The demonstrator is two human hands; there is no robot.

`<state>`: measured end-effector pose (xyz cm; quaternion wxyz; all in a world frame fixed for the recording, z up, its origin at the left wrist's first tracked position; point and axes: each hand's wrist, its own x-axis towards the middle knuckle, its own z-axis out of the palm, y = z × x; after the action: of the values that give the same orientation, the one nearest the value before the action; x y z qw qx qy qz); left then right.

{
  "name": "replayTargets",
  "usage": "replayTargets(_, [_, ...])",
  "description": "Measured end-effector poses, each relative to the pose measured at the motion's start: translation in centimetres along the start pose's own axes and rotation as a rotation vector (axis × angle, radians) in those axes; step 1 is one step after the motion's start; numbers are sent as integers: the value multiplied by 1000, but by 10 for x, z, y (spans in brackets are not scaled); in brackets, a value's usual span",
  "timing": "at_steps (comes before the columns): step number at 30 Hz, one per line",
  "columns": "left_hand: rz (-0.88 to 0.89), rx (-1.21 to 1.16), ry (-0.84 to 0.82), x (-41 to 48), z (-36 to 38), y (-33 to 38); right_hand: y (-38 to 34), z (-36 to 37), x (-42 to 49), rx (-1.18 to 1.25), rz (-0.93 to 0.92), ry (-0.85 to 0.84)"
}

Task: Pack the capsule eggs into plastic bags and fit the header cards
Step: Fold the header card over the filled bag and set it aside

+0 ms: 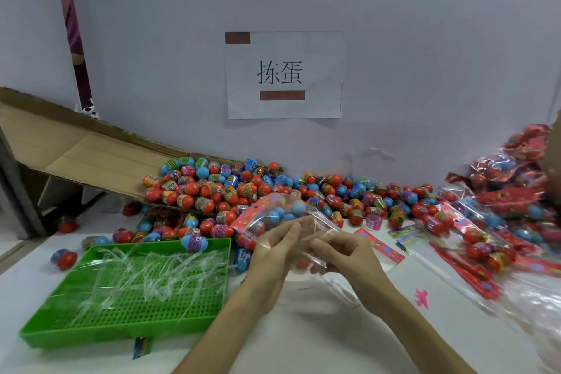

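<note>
A clear plastic bag (291, 212) is held up over the table's middle, with blue capsule eggs showing inside it and a pink dotted header card (255, 211) at its far left end. My left hand (273, 252) grips the bag from the left. My right hand (343, 255) pinches its near end from the right. Behind the bag lies a big heap of red and blue capsule eggs (243, 188), spilling from a tipped cardboard box (76, 146).
A green perforated tray (54, 325) with clear plastic strips sits at the left front. Loose header cards (379, 244) lie right of my hands. Packed bags (501, 209) pile up at the right. A paper sign (285, 74) hangs on the wall.
</note>
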<state>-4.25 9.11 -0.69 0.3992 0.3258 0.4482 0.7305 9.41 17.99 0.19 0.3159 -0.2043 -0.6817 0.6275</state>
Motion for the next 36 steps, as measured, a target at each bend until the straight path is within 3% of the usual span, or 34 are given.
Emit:
replayTargets(2, [10, -51, 79, 4, -2, 1, 1, 0, 1, 4, -37, 14])
replayTargets(5, [13, -184, 211, 7, -6, 6, 7, -10, 6, -55, -128, 240])
replayTargets(7, [4, -242, 261, 8, -9, 11, 12, -21, 10, -252, -181, 417])
replayTargets(9, [6, -273, 283, 9, -12, 13, 15, -32, 15, -480, -173, 490])
replayTargets(13, [23, -349, 310, 8, -13, 16, 11, -35, 38, -946, 52, 287])
replayTargets(16, [33, -347, 306, 9, -16, 16, 9, -20, 58, -1111, 148, 168])
replayTargets(30, [11, -345, 305, 9, -15, 17, 54, -3, 52, -1187, -75, 189])
replayTargets(36, [-3, -351, 309, 9, -14, 18, 45, -12, 53, -865, -191, 465])
